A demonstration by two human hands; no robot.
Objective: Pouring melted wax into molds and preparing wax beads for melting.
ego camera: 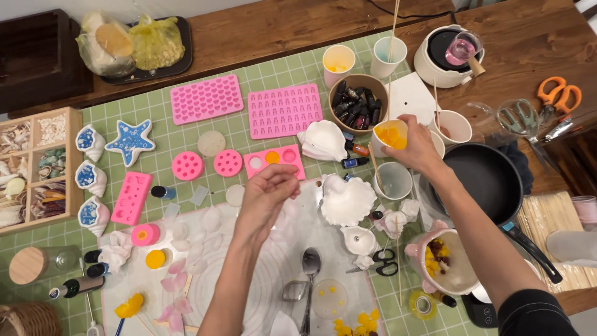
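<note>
Fingers of the right hand (418,148) wrap around a small paper cup (390,135) of orange-yellow liquid, holding it tilted in the air above the far right part of the green grid mat (186,143), just beside the black pan (488,180). The left hand (266,198) hovers over the far edge of the white silicone sheet (261,274), its fingertips pinched together; whether anything small sits between them cannot be told.

Below the cup stand an empty pale cup (393,180), a white shell mould (347,200) and several small dark bottles (354,163). With the cup tilted and the liquid near its rim, a slip of the wrist could likely spill colour onto the mat or into the shell mould. The crowded bottles and the wooden stick (375,168) beside the cup could be knocked over by the forearm.
</note>
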